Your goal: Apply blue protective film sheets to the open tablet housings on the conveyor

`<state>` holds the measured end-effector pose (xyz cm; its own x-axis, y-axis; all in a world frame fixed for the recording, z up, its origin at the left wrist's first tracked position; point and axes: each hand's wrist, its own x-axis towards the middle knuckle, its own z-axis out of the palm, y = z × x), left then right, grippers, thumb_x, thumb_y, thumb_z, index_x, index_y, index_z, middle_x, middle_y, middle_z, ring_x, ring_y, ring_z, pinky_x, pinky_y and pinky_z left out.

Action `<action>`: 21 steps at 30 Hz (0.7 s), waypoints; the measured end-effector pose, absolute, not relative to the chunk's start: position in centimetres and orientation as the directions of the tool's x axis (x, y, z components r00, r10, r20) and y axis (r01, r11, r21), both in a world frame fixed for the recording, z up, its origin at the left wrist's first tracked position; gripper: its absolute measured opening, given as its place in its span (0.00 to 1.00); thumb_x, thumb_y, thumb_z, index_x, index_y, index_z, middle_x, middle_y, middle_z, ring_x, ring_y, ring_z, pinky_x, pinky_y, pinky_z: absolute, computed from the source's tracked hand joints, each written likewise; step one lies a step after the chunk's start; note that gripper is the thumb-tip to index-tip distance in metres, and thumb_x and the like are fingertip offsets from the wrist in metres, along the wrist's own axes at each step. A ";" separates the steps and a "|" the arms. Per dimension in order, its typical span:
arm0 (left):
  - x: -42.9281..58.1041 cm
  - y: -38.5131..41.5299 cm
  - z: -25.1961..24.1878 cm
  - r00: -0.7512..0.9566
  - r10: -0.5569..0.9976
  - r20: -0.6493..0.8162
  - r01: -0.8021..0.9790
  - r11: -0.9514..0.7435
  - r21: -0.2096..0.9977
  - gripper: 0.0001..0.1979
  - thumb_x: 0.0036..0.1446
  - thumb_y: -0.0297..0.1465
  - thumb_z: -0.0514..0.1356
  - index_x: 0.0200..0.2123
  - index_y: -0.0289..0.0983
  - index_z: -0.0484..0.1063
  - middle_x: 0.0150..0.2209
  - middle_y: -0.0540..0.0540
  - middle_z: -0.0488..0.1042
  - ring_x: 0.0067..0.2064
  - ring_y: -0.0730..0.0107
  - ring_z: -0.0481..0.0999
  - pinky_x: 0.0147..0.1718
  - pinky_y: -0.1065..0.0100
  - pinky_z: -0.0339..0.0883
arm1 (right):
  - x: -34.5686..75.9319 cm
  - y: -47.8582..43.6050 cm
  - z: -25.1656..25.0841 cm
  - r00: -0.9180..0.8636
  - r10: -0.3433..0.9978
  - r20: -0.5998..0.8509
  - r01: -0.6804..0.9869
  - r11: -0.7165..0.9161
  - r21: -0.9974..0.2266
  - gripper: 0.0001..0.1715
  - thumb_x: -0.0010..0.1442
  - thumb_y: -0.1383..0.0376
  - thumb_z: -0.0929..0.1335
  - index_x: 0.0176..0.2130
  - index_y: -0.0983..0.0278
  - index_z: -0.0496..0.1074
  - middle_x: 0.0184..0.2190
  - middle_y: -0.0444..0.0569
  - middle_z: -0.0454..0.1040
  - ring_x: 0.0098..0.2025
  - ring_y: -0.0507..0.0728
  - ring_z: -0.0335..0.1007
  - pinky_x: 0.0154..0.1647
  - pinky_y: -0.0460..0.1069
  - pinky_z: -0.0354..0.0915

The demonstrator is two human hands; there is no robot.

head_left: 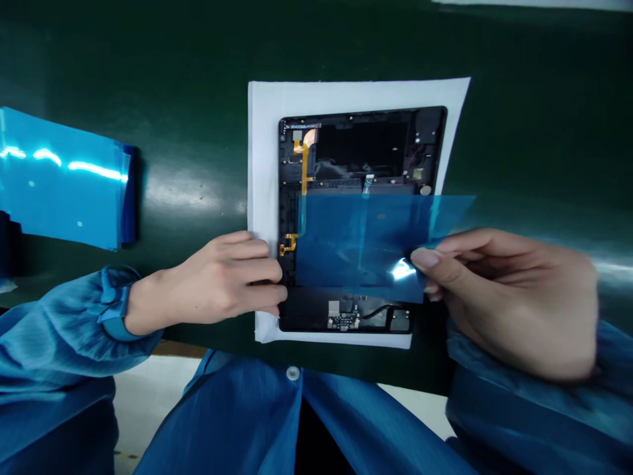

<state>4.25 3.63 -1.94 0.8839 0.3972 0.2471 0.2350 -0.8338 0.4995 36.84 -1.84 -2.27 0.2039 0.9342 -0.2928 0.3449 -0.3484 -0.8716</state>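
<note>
An opened tablet point(361, 152) lies on white sheets point(264, 152) in front of me, its inner parts facing up. An orange flex cable point(304, 171) runs down its left side, and a small circuit board point(343, 318) sits near its lower edge. My right hand point(514, 284) pinches a translucent blue film point(356, 244) between thumb and fingers at its right edge. The film spreads over the middle of the tablet; whether it touches cannot be told. My left hand point(227, 277) rests at the tablet's lower left edge, fingers curled against its side.
On the left lies a stack of glossy blue films point(64, 178) with light glare on top. A dark green tabletop point(188, 119) surrounds the white sheets. A pale edge point(544, 4) shows at the upper right. The table's front edge runs close to my body.
</note>
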 end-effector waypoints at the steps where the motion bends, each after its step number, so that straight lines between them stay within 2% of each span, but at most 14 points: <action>1: 4.3 3.6 -1.9 0.884 0.395 0.251 0.233 -0.836 0.496 0.11 0.73 0.39 0.63 0.38 0.43 0.81 0.35 0.50 0.82 0.35 0.68 0.77 0.32 0.64 0.64 | 36.9 -1.8 -2.3 0.205 0.934 -0.292 0.345 -0.348 -0.872 0.06 0.55 0.64 0.81 0.33 0.58 0.84 0.21 0.42 0.75 0.19 0.50 0.68 0.19 0.46 0.66; 6: 4.3 3.6 -1.8 0.884 0.432 0.182 0.270 -0.786 0.556 0.11 0.73 0.40 0.62 0.38 0.45 0.80 0.35 0.50 0.81 0.36 0.68 0.76 0.33 0.63 0.63 | 36.9 -1.8 -2.4 0.206 0.934 -0.293 0.348 -0.350 -0.870 0.07 0.55 0.63 0.82 0.33 0.58 0.83 0.20 0.43 0.74 0.19 0.51 0.68 0.19 0.47 0.67; 10: 4.2 3.5 -1.7 0.879 0.437 0.191 0.265 -0.780 0.567 0.09 0.72 0.39 0.63 0.39 0.45 0.80 0.35 0.50 0.80 0.36 0.68 0.75 0.33 0.63 0.62 | 36.9 -1.8 -2.4 0.206 0.934 -0.294 0.349 -0.350 -0.869 0.07 0.55 0.63 0.82 0.33 0.58 0.83 0.20 0.43 0.74 0.18 0.51 0.67 0.19 0.48 0.68; 14: 4.1 3.4 -1.8 0.880 0.412 0.234 0.249 -0.822 0.511 0.10 0.72 0.39 0.64 0.38 0.42 0.79 0.35 0.50 0.80 0.35 0.67 0.75 0.33 0.63 0.62 | 36.9 -1.9 -2.4 0.203 0.929 -0.308 0.343 -0.363 -0.866 0.09 0.54 0.61 0.82 0.32 0.59 0.83 0.19 0.43 0.74 0.18 0.52 0.67 0.18 0.48 0.67; 21: 4.0 3.4 -1.9 0.896 0.400 0.194 0.264 -0.830 0.492 0.11 0.73 0.41 0.62 0.39 0.44 0.79 0.35 0.51 0.80 0.36 0.68 0.75 0.34 0.63 0.62 | 36.9 -1.7 -2.5 0.192 0.932 -0.307 0.348 -0.357 -0.867 0.08 0.55 0.61 0.81 0.33 0.58 0.83 0.19 0.43 0.74 0.18 0.52 0.67 0.18 0.48 0.67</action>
<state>3.97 3.43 -1.87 0.8956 0.4001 0.1945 0.2639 -0.8298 0.4918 36.87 -1.68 -2.55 0.1915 0.9321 -0.3074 0.3483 -0.3574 -0.8666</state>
